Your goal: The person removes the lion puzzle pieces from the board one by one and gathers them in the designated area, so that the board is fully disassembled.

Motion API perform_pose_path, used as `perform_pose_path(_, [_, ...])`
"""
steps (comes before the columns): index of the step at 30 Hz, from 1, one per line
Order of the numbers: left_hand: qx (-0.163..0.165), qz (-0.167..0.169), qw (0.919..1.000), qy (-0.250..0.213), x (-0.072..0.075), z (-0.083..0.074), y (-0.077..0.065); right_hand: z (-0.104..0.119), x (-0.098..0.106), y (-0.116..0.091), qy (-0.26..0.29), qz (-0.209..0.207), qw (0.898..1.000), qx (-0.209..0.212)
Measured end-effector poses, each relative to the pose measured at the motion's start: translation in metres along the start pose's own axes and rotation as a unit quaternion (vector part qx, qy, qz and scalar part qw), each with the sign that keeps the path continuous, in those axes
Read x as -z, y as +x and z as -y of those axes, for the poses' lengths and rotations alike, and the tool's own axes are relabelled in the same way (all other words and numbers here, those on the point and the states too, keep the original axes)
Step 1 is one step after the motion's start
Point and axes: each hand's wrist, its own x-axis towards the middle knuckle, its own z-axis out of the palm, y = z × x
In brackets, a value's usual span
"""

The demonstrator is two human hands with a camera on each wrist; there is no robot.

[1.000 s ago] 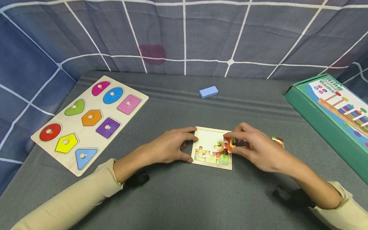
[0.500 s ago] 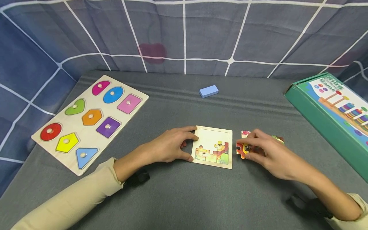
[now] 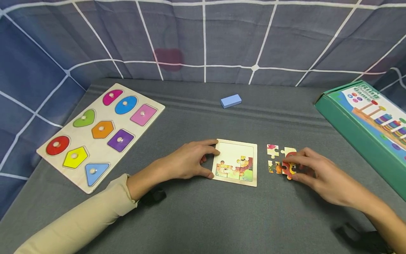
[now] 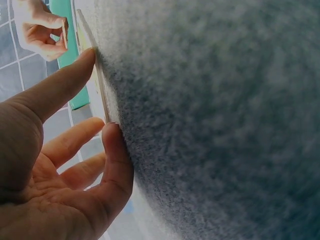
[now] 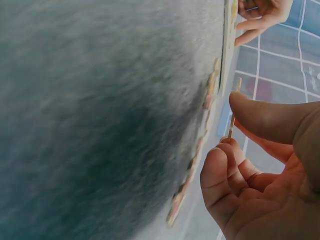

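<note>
A small wooden jigsaw puzzle board (image 3: pixel 236 150) lies flat, pale at the top, with several picture pieces fitted along its bottom and lower right. My left hand (image 3: pixel 187 160) rests at its left side, thumb near the lower corner and fingertips along the upper part. In the left wrist view the thumb (image 4: pixel 75 75) touches the board's edge. To the right, my right hand (image 3: pixel 320 176) pinches a red and yellow puzzle piece (image 3: pixel 288 171) between thumb and fingers, edge-on in the right wrist view. Loose puzzle pieces (image 3: pixel 272 150) lie beside and partly behind that hand.
A wooden shape board (image 3: pixel 104 150) with coloured knobbed shapes lies at the left. Behind the puzzle sits a blue block (image 3: pixel 231 101). A green game box (image 3: pixel 358 120) stands at the right, and checked cloth (image 3: pixel 228 38) rises behind the table.
My right hand has moved right, away from the board, with the red and yellow piece, and more loose pieces have come into view. My left hand has stayed at the board's left side.
</note>
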Motion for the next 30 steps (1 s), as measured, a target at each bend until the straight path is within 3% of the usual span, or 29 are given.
perform_pose_path(9, [0.003, 0.002, 1.0000, -0.001, -0.0003, 0.0000, 0.0004, -0.0106, -0.0015, -0.0080, -0.031, 0.000, 1.000, -0.008])
perform_pose_path(24, [0.003, 0.001, 1.0000, 0.001, -0.0005, -0.0005, 0.0005, -0.0101, -0.0027, -0.0100, -0.049, 0.014, 0.998, -0.031])
perform_pose_path(30, [0.002, 0.001, 1.0000, 0.002, -0.0005, -0.0006, 0.0002, -0.0099, -0.0016, -0.0105, -0.051, 0.004, 0.999, -0.019])
